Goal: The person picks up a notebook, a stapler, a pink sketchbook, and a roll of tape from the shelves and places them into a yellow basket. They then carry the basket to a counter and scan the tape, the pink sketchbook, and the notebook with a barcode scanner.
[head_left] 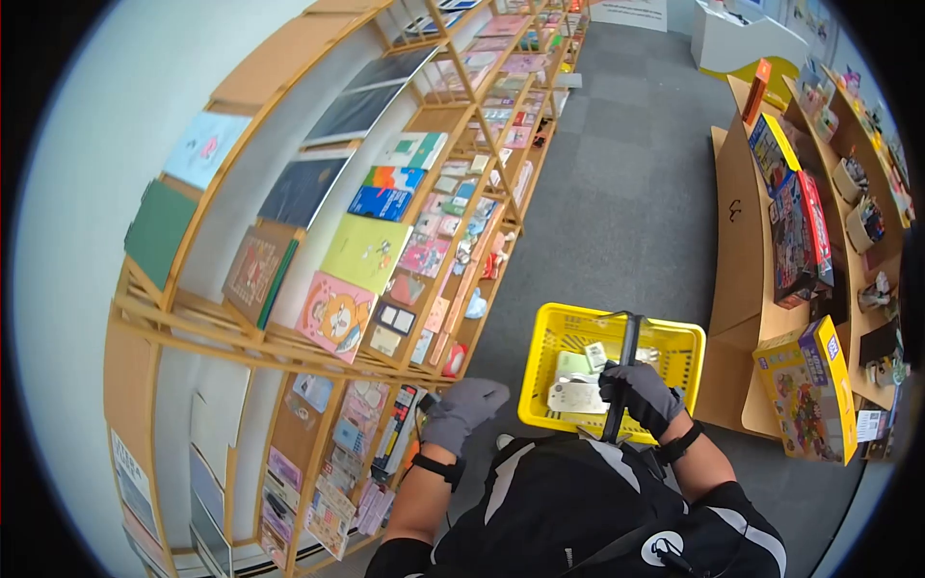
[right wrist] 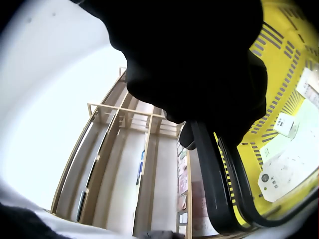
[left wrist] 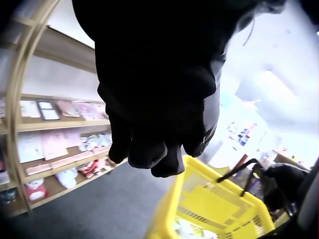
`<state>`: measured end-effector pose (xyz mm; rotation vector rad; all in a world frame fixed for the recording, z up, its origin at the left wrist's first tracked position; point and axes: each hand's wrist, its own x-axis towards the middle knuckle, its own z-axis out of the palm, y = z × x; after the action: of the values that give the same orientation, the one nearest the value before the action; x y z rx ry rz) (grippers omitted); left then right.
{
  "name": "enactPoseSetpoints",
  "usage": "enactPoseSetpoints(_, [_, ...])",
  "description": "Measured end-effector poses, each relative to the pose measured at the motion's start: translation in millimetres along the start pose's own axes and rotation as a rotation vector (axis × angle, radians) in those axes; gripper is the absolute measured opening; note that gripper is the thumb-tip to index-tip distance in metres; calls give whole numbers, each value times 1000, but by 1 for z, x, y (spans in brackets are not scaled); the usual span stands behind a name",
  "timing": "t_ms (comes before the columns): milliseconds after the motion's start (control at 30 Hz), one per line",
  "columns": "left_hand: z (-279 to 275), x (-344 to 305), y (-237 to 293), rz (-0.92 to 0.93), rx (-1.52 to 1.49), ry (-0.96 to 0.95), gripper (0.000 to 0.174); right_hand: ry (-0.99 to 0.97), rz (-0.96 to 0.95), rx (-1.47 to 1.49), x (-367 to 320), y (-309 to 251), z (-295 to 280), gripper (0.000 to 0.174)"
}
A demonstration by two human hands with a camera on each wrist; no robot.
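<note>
A yellow shopping basket [head_left: 535, 366] hangs in front of the body, its black handle [head_left: 620, 395] gripped by my gloved right hand [head_left: 644, 393]. Inside lie several pale packets, among them a white tag-shaped card [head_left: 575, 397] and a small white box [head_left: 596, 356]. In the right wrist view the fingers wrap the handle [right wrist: 212, 184] from above. My gloved left hand [head_left: 466, 409] is held out left of the basket, beside the shelf edge, with nothing in it. From the left wrist, its fingers [left wrist: 147, 152] hang loosely curled, in dark silhouette.
A long wooden shelf rack [head_left: 328, 371] on the left holds notebooks, a pink cat-print book [head_left: 337, 316] and many small packets. To the right, wooden shelves carry boxed toys, including a large yellow box [head_left: 809, 390]. Grey carpet [head_left: 602, 193] runs between; a white counter [head_left: 747, 43] stands far off.
</note>
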<state>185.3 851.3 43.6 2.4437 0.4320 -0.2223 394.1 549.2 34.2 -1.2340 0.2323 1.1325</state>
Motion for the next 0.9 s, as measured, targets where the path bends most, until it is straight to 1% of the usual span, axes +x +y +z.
enactPoseSetpoints(67, [16,-5,-38,-454,-136,-122,47,-19,-30,48,12,5,-32,16])
enactPoseSetpoints(100, [22,-8,-56,-548,-87,-212,48,-37,-31,49,13,6,-41,16])
enactPoseSetpoints(133, [29,-15,-74,-646,-41,-297,48,27,-58,120,12,5,-48,18])
enactPoseSetpoints(167, [44,-27,-98,-640,-15,-338,47,91,-83,186,11,3,-55,20])
enactPoseSetpoints(200, [60,-44,-120,-633,8,-379,45,70,-82,176,14,3,-65,20])
enactPoseSetpoints(233, [83,-66,-152,-751,-59,-407,44,101,-128,68,18,5,-76,20])
enactPoseSetpoints(267, [97,-90,-166,-866,-129,-437,45,133,-173,-38,22,5,-85,20])
enactPoseSetpoints(300, [112,-112,-178,-1000,-198,-502,45,121,-173,-44,27,4,-93,20])
enactPoseSetpoints(367, [113,-134,-168,-758,96,-721,44,169,-207,-99,40,-4,-110,21])
enactPoseSetpoints(433, [88,-122,-120,-1030,-25,-724,50,199,-222,-134,55,-10,-123,22])
enactPoseSetpoints(467, [96,-117,-131,-1025,-32,-726,50,208,-229,-72,63,-15,-130,22])
enactPoseSetpoints(500, [112,-116,-146,-987,-65,-740,43,218,-242,-11,74,-22,-135,22])
enactPoseSetpoints(533, [128,-110,-162,-944,-98,-752,39,228,-260,49,84,-30,-139,23])
enactPoseSetpoints(567, [134,-86,-172,-892,-129,-760,40,236,-281,38,94,-42,-140,23])
enactPoseSetpoints(600, [130,-54,-173,-864,-133,-751,40,257,-267,113,103,-55,-138,23])
enactPoseSetpoints(667, [113,9,-161,-850,-189,-628,39,295,-246,259,122,-89,-134,24])
enactPoseSetpoints(700, [99,51,-154,-842,-222,-568,39,304,-277,245,131,-109,-132,24])
enactPoseSetpoints(733, [82,103,-152,-809,-231,-560,39,327,-283,168,140,-129,-129,24])
enactPoseSetpoints(800, [44,198,-136,-839,-395,-456,42,387,-264,13,148,-167,-121,23])
enactPoseSetpoints(867, [25,262,-123,-884,-561,-368,45,440,-269,34,155,-206,-109,22])
enactPoseSetpoints(900, [40,307,-148,-758,-517,-373,40,470,-276,72,163,-228,-103,22])
